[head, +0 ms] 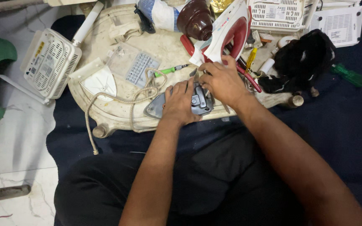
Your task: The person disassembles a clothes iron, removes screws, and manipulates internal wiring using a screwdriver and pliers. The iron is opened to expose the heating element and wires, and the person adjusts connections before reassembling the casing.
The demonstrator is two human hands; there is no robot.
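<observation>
Just left of the grey iron base (195, 102) lies the looped cord (147, 86). My left hand (180, 102) lies flat on the base, fingers spread. My right hand (223, 81), fingers curled, pinches something unclear at its top edge.

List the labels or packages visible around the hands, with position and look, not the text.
Label on white vented box, far left: small, pale, with yellow and dark marks.
Label on white vented box, top right: pale rectangle, dark print.
Blue-and-white package, top centre: crumpled.
No screens.
</observation>
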